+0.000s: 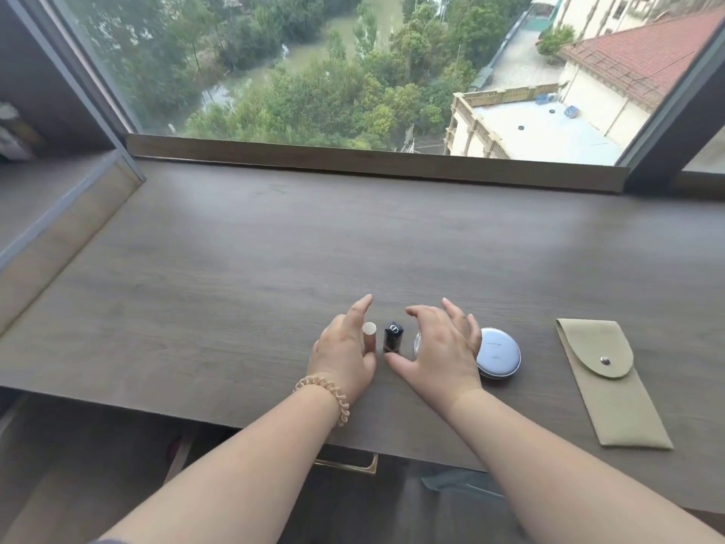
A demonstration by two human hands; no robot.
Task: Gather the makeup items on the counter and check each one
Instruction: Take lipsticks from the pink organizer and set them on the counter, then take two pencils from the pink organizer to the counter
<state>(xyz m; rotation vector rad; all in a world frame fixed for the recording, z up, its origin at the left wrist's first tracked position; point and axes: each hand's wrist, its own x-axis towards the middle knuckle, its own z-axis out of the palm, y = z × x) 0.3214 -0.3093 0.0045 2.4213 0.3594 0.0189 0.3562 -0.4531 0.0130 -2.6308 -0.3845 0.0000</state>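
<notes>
Two bare hands frame a small row of makeup at the lower centre of the frame, on a grey wood counter (235, 249) below a high window. The left hand (345, 355), a coiled band (325, 394) on its wrist, stands just left of a pale tube (369, 338), fingers (363, 306) spread and holding nothing; whether the palm touches the tube cannot be told. The right hand (435, 347) arches with fingers apart, also empty, over a clear-lidded item (416, 341) mostly hidden beneath it. Between the hands a dark tube (392, 337) stands upright beside the pale one. A round silver compact (499, 357) lies flat just right of the right hand, partly under its fingers. The cupped, facing palms suggest the pieces are being herded into one close group so each can be lifted and checked in turn. A tan snap pouch (612, 386), flap closed, lies well apart at lower right, seemingly not yet drawn in
</notes>
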